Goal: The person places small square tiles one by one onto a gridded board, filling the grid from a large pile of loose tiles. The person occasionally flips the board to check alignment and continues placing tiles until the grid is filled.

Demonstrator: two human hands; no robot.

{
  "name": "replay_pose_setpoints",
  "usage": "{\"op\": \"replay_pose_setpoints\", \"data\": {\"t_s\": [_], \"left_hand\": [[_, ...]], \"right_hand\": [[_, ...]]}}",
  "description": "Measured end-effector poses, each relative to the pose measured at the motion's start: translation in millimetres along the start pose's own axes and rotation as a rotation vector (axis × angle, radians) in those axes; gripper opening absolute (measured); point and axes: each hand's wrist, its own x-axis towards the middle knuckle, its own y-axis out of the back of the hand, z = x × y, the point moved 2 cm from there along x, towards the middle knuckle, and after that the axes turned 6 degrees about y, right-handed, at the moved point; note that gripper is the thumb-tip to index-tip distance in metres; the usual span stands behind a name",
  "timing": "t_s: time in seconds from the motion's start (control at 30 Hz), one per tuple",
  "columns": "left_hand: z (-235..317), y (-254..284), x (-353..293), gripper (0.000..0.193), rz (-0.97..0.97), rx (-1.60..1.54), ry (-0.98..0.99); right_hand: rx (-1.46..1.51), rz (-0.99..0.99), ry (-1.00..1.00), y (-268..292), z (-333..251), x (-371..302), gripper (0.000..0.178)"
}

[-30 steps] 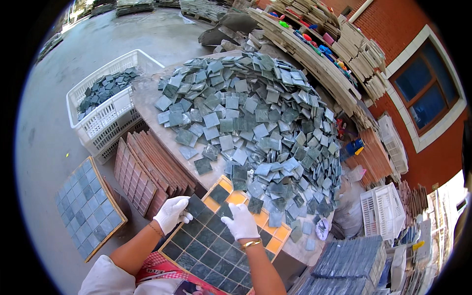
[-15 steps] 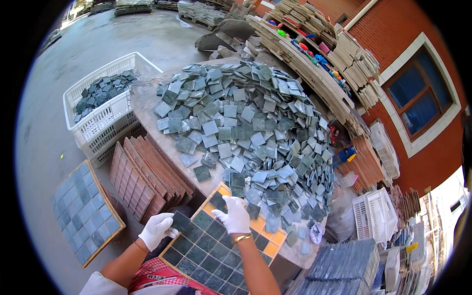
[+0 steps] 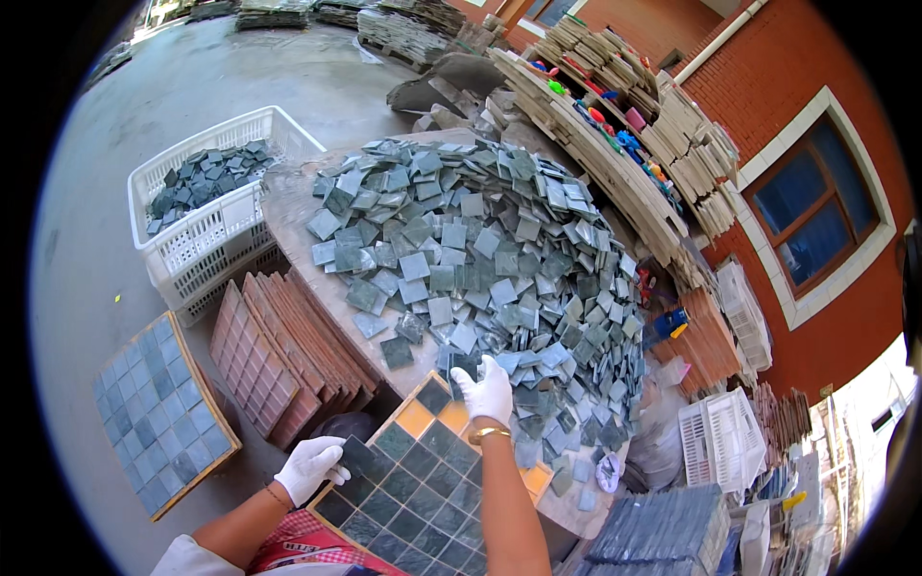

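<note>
Right hand has swung up to the tile pile, fingers apart; left hand pinches a dark tile; board mostly filled, some yellow squares bare.

Bright daylight glares at lower right, while fisheye distortion bows the window inside 4 black corners.

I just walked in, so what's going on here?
A person's white-gloved left hand holds a dark green, square, stone-like tile at the left side of a yellow gridded tray. The white-gloved right hand, open, is by the near edge of a grey-green heap of square tiles. Dark green square tiles fill most of the tray's visible cells; a few yellow ones are bare.
</note>
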Motion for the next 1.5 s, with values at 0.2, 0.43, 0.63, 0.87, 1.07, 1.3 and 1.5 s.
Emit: {"op": "replay_pose_setpoints", "data": {"t_s": [0.2, 0.43, 0.63, 0.87, 1.07, 1.3, 1.5], "left_hand": [[16.1, -9.5, -8.4, 0.03, -0.077, 0.089, -0.068], [-4.7, 13.0, -1.5, 0.029, 0.025, -0.055, 0.015], [0.3, -4.7, -1.9, 0.031, -0.074, 0.066, -0.039], [-3.3, 7.3, -4.9, 0.031, -0.003, 0.023, -0.026], [3.2, 8.1, -8.8, 0.03, 0.018, 0.07, -0.066], [-7.7, 8.7, -3.6, 0.03, 0.026, 0.029, -0.055], [2.4, 7.1, -9.5, 0.029, 0.026, 0.068, -0.078]], "right_hand": [[-0.092, 0.105, 0.001, -16.0, 36.1, 21.7, 0.07], [-0.146, -0.153, -0.102, 4.1, 18.3, 6.9, 0.065], [-0.117, -0.17, 0.035, -11.0, 11.8, -10.5, 0.064], [0.256, -0.549, 0.368, -23.0, -40.4, -54.1, 0.056], [0.068, -0.19, 0.254, -1.8, -13.2, -40.1, 0.03], [0.051, -0.206, 0.45, -22.5, -32.8, -94.6, 0.022], [-0.118, -0.183, 0.355, -33.5, -46.5, -110.1, 0.028]]}}
